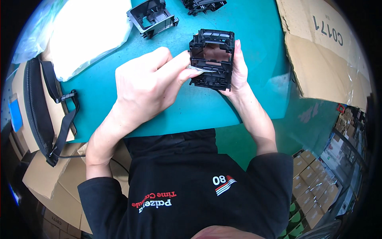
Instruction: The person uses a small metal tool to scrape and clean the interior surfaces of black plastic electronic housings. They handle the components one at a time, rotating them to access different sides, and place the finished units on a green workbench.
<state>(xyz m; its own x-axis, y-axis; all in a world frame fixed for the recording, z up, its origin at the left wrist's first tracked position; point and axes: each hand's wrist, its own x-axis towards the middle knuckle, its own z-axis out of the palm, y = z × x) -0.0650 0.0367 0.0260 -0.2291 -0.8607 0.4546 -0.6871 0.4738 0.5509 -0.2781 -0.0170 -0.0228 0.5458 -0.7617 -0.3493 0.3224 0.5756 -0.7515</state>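
Note:
A boxy black plastic housing (212,79), with openings and ribs, is held up over the table. My right hand (238,69) is closed round its right side, the thumb along the edge and the other fingers partly hidden behind it. My left hand (147,81) is closed at the left side of the housing. Between its thumb and forefinger is a thin, pale, shiny strip (195,69), whose end reaches into the lower part of the housing. What exactly the strip is, I cannot make out.
On the green table (179,115), another black plastic housing (153,20) lies at the far side, with a black part (203,4) beside it. A white bag (91,36) covers the far left. Cardboard (318,59) stands at the right, and a black strap (65,96) hangs at the left.

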